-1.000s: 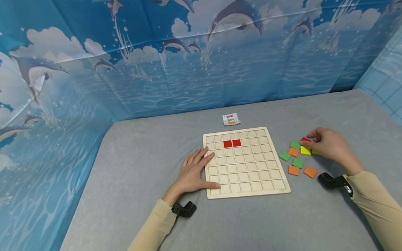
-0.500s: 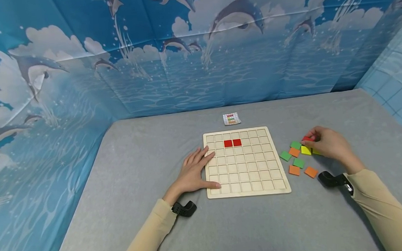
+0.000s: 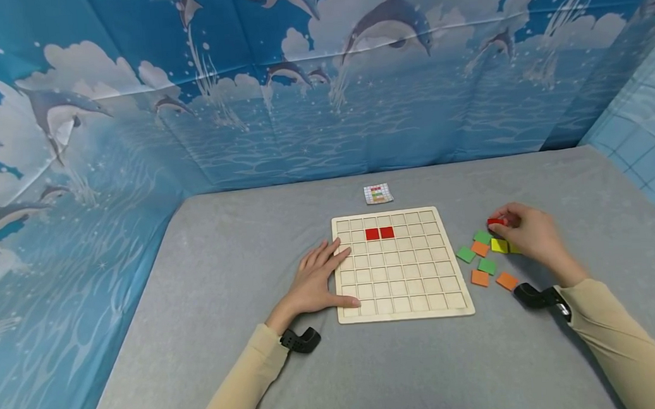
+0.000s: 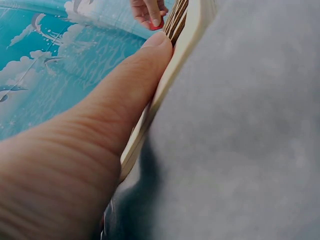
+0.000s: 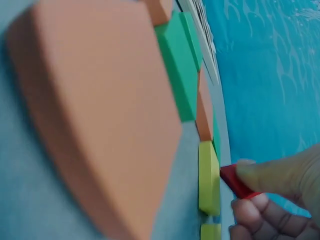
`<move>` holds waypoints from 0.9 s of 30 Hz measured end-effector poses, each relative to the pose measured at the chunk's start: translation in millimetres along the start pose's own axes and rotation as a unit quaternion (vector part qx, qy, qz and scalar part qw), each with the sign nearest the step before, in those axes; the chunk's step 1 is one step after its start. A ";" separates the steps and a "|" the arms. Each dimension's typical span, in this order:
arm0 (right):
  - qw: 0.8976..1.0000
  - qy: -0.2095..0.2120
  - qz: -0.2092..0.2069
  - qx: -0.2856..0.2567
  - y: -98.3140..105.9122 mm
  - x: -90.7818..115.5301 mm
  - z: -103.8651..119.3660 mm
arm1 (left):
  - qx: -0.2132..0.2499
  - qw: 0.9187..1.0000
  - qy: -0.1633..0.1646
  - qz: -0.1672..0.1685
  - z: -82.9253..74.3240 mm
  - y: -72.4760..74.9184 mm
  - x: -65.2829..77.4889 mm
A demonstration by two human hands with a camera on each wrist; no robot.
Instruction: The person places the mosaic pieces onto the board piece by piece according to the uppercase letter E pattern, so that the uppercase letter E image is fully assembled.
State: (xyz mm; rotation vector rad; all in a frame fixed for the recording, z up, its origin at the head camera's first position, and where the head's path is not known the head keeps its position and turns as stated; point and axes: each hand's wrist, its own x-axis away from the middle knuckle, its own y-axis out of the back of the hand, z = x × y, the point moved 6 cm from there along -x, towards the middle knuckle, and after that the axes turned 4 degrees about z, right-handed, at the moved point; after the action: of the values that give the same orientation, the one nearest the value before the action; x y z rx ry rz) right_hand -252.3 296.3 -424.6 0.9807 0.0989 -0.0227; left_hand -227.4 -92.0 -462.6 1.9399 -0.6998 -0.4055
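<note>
My right hand (image 3: 533, 233) pinches a red square tile (image 5: 237, 181) between thumb and fingers, raised over the far side of the loose tiles. Resting on the left border of a pale wooden grid board (image 3: 405, 313), my left hand (image 3: 312, 283) has its fingers spread and straight. Its thumb (image 4: 127, 80) lies along the board's edge in the left wrist view. Two red tiles (image 3: 386, 232) sit side by side in the board's second row from the top. Just below the right hand lies a yellow tile (image 3: 499, 246), with another partly hidden by the hand.
Several green and orange tiles, among them a green tile (image 3: 486, 266) and an orange tile (image 3: 506, 280), lie right of the board. A small card with a coloured grid (image 3: 378, 193) lies beyond it. A dolphin-print curtain (image 3: 299, 130) hangs behind the grey table (image 3: 407, 370).
My right hand has lifted the red tile off the table and shifted it slightly left and away from me. The left hand and the board stay in place.
</note>
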 end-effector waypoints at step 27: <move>0.983 0.136 0.050 -0.115 -54.1 -15.5 97.6 | 0.006 1.000 -0.005 -0.001 -0.9 1.1 0.5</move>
State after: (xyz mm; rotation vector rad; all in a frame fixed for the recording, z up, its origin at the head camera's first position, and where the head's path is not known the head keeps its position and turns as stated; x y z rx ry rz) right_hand -264.0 184.7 -414.0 0.7510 0.2974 0.2124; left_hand -226.8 -92.0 -461.2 1.9516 -0.7074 -0.4124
